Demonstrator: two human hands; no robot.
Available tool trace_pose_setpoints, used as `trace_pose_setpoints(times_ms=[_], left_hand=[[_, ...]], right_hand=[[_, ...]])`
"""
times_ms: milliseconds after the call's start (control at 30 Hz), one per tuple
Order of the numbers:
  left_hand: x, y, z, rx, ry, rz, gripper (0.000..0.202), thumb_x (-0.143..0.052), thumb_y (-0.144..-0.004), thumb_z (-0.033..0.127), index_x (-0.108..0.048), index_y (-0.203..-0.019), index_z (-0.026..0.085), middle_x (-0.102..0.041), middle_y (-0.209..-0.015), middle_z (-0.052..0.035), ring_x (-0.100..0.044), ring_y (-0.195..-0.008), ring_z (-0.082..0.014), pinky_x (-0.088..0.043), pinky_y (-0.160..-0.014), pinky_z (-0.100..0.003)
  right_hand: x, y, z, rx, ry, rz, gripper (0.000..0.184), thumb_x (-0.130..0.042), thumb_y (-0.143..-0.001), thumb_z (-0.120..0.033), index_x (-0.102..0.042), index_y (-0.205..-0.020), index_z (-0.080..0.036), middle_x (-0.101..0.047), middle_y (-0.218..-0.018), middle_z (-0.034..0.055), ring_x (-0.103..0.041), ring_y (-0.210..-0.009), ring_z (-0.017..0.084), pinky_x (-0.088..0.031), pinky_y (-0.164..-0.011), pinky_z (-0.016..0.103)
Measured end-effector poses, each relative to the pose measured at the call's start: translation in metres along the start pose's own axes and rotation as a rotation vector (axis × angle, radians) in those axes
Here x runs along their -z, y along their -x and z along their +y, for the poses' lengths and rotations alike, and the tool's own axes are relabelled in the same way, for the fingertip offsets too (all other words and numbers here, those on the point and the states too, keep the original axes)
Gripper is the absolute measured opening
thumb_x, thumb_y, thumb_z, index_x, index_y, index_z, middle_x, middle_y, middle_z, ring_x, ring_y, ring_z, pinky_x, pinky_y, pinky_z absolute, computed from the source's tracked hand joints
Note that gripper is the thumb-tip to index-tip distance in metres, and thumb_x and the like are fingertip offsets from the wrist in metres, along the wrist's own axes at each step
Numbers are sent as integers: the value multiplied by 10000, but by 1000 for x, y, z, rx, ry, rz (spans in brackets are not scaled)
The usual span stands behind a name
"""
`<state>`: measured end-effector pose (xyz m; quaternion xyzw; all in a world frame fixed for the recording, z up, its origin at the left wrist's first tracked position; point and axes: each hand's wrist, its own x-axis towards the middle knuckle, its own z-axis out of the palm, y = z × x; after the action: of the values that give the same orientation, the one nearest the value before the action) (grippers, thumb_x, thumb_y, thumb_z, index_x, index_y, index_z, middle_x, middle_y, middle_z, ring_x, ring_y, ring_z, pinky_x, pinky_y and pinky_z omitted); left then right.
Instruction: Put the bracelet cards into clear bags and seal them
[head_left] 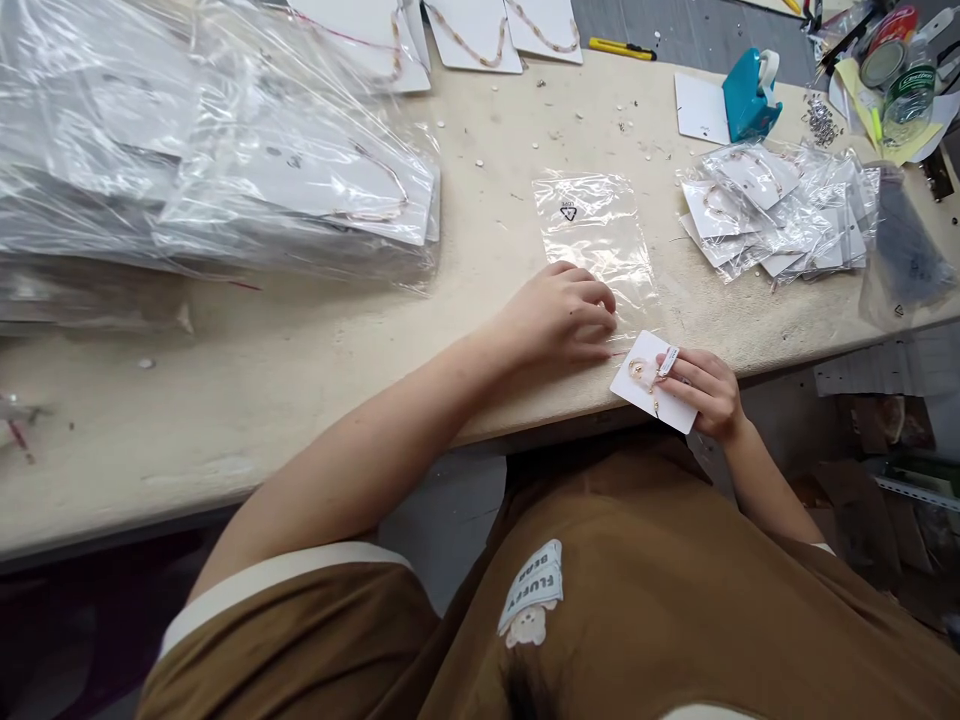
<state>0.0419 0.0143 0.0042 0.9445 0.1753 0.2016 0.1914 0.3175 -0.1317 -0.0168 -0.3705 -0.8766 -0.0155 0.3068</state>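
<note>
My left hand (566, 315) lies palm down at the near end of a clear plastic bag (592, 215), its fingers bent and a little apart. The bag lies flat on the table and carries a recycling mark. A short red line shows by my left thumb; what it belongs to I cannot make out. My right hand (711, 392) grips a white jewelry card (679, 412) at the table's near edge, with fingers over its face and the thumb hidden. Gold and pale beaded jewelry (640, 374) and a small white tag (668, 361) are on the card.
At left lies a big plastic-covered stack of cards (300, 190). Bagged jewelry cards (780, 215) are piled at right. Further back are necklace cards (476, 40), a yellow cutter (622, 48), a teal tape dispenser (750, 95), small metal parts (821, 120) and a bottle (909, 95).
</note>
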Motion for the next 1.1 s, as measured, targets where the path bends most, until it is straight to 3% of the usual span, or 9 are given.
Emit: trace_pose_setpoints(times_ms=[167, 400, 700, 933, 1100], left_hand=[[-4, -2, 5, 62, -44, 37, 283, -514, -1004, 298, -749, -855, 247, -776, -1057, -8, -674, -960, -200, -421, -933, -386], [-9, -4, 12, 230, -37, 170, 162, -507, -914, 192, -668, -927, 178, -747, -838, -38, -680, -777, -194, -480, -785, -348], [-4, -1, 19, 151, -212, -21, 318, -465, -825, 48, -652, -1061, 151, -719, -1005, -104, -656, -924, -263, -487, -679, -348], [-9, 1, 24, 177, -245, 76, 218, -440, -944, 130, -651, -893, 151, -697, -838, -81, -629, -710, -201, -407, -565, -307], [-13, 0, 28, 187, -248, 180, 312, -408, -998, 181, -648, -802, 149, -680, -736, -69, -610, -633, -180, -372, -543, -301]], right_hand=[[-6, 6, -1, -6, -9, 36, 236, -581, -948, -238, -735, -1124, -271, -780, -1133, 96, -714, -1165, 284, -628, -850, 458], [-10, 10, -2, -31, -21, 49, 263, -583, -944, -231, -729, -1152, -296, -780, -1153, 77, -717, -1161, 279, -626, -859, 466], [-9, 9, -4, -44, -29, 51, 250, -585, -954, -224, -739, -1147, -267, -771, -1177, 103, -711, -1179, 287, -631, -873, 465], [-7, -10, -13, -156, -58, 160, 329, -653, -917, -211, -698, -1229, -303, -762, -1198, 91, -715, -1168, 300, -639, -907, 506], [-13, -26, -13, -157, 59, 48, 357, -612, -935, -205, -680, -1265, -323, -717, -1256, 82, -671, -1211, 309, -592, -965, 497]])
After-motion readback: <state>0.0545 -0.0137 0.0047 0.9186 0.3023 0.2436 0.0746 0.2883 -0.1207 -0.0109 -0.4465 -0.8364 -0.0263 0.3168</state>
